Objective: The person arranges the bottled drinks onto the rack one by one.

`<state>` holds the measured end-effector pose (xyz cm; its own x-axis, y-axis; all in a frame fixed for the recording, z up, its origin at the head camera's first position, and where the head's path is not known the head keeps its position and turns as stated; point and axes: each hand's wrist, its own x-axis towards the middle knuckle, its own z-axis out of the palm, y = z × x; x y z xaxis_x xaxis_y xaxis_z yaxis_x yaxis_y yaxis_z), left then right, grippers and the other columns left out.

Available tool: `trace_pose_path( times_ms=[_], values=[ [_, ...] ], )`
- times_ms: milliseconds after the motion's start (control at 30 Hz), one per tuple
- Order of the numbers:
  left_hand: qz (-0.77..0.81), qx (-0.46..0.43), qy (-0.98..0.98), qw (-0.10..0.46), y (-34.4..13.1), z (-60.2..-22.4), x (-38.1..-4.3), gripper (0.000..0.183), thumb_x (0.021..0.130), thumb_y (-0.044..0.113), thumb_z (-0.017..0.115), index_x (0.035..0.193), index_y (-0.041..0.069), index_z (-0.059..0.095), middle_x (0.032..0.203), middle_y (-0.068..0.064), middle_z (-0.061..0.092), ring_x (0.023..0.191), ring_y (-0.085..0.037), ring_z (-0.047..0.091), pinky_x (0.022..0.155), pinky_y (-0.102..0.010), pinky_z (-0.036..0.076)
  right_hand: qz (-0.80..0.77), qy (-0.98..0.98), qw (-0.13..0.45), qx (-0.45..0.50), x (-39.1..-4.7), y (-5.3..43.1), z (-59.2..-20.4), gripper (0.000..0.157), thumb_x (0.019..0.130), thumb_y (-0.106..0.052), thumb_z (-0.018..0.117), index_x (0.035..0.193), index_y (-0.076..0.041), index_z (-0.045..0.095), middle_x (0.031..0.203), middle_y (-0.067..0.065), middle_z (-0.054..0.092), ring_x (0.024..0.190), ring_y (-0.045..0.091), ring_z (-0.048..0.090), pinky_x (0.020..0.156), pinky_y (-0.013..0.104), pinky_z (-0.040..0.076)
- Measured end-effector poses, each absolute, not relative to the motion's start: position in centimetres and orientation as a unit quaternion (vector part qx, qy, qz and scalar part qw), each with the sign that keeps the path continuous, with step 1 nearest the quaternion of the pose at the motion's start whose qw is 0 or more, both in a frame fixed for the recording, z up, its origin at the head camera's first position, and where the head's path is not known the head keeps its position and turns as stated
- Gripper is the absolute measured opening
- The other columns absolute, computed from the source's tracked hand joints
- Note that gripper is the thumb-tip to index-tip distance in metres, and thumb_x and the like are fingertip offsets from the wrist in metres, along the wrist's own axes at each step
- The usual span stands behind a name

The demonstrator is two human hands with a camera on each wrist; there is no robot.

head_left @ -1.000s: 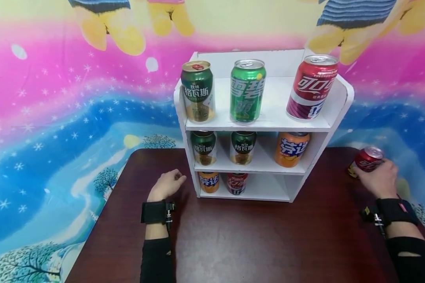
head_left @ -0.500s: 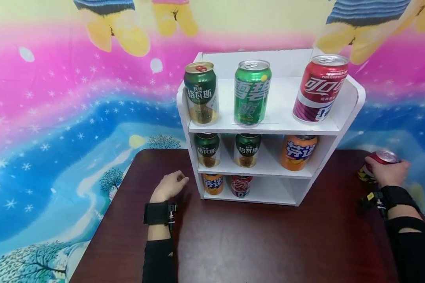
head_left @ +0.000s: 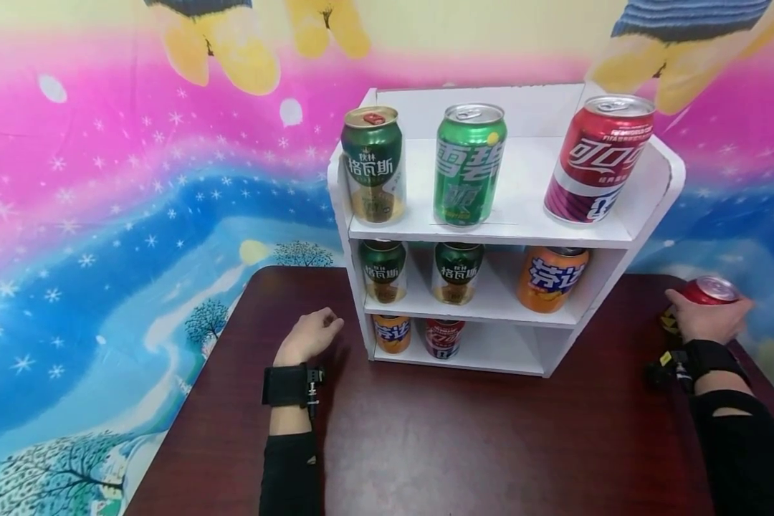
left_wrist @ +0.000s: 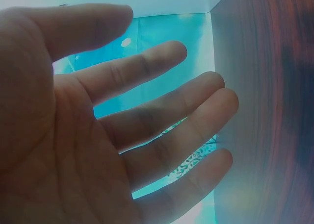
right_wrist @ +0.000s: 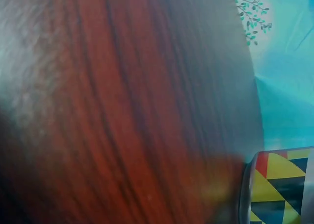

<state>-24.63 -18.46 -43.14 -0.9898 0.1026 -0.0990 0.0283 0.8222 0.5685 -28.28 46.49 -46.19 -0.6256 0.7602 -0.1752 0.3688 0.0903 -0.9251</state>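
At the table's far right corner, my right hand (head_left: 712, 317) is wrapped around a red soda can (head_left: 713, 290). Only the silver top and red upper side show over the fingers. In the right wrist view, the can's patterned lower end (right_wrist: 279, 189) shows yellow, black and red triangles, while the hand itself is out of that picture. My left hand (head_left: 309, 337) lies by the left side of a white shelf (head_left: 464, 309) and holds nothing. Its fingers are spread and loosely bent in the left wrist view, palm (left_wrist: 73, 150) showing.
On the upper shelf are a green-gold kvass can (head_left: 373, 168), a green Sprite can (head_left: 469, 168) and a red Coke can (head_left: 598, 161). Below stand two kvass cans, an orange Fanta can (head_left: 552, 278), another Fanta (head_left: 392, 334) and another Coke (head_left: 443, 338). A printed backdrop hangs behind the table.
The head view has shifted slightly, moving the shelf rightward in the picture. My right hand has turned around the red can, covering more of its side. The left hand stays in place.
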Motion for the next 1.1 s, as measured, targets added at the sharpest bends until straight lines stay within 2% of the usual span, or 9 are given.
trace_pose_path(
  times_ms=[167, 267, 533, 833, 1100],
  values=[
    [0.29, 0.034, 0.954, 0.068, -18.4, -42.9, -24.6, 0.032, 0.099, 0.031, 0.047, 0.114, 0.007, 0.061, 0.094, -0.006, 0.062, 0.079, -0.02, 0.055, 0.072, -0.04, 0.044, 0.557, -0.713, 0.161, -0.395, -27.9, 46.9, -46.0, 0.116, 0.064, -0.059, 0.075, 0.148, -0.039, -0.003, 0.156, -0.001, 0.003, 0.143, 0.019, 0.004, 0.112, 0.043, 0.015],
    [0.287, 0.036, 0.955, 0.068, -18.4, -42.8, -24.6, 0.03, 0.099, 0.031, 0.047, 0.113, 0.007, 0.061, 0.092, -0.006, 0.062, 0.078, -0.02, 0.055, 0.071, -0.039, 0.044, 0.554, -0.718, 0.162, -0.388, -27.8, 46.7, -46.1, 0.112, 0.066, -0.057, 0.075, 0.148, -0.038, 0.0, 0.156, 0.0, 0.006, 0.142, 0.02, 0.007, 0.111, 0.042, 0.018],
    [0.29, 0.037, 0.954, 0.067, -18.3, -42.9, -24.6, 0.029, 0.099, 0.03, 0.048, 0.11, 0.007, 0.062, 0.082, -0.004, 0.059, 0.071, -0.02, 0.052, 0.066, -0.037, 0.042, 0.516, -0.768, 0.167, -0.342, -27.4, 45.5, -46.4, 0.102, 0.077, -0.048, 0.071, 0.15, -0.024, 0.002, 0.155, 0.007, 0.009, 0.141, 0.025, 0.012, 0.11, 0.044, 0.021],
    [0.284, 0.038, 0.956, 0.068, -18.0, -42.7, -24.7, 0.032, 0.099, 0.033, 0.048, 0.113, 0.007, 0.061, 0.089, -0.005, 0.061, 0.077, -0.021, 0.054, 0.071, -0.039, 0.044, 0.489, -0.814, 0.166, -0.266, -25.0, 44.3, -46.6, 0.097, 0.083, -0.043, 0.069, 0.151, -0.015, 0.004, 0.153, 0.017, 0.012, 0.139, 0.035, 0.015, 0.108, 0.051, 0.022],
    [0.289, 0.033, 0.954, 0.074, -17.7, -42.9, -24.6, 0.033, 0.098, 0.032, 0.05, 0.116, 0.006, 0.06, 0.094, -0.007, 0.062, 0.077, -0.021, 0.054, 0.069, -0.038, 0.045, 0.445, -0.862, 0.165, -0.178, -21.5, 41.7, -45.7, 0.092, 0.085, -0.039, 0.068, 0.148, -0.003, 0.01, 0.145, 0.026, 0.024, 0.129, 0.042, 0.028, 0.102, 0.055, 0.031]
  ],
)
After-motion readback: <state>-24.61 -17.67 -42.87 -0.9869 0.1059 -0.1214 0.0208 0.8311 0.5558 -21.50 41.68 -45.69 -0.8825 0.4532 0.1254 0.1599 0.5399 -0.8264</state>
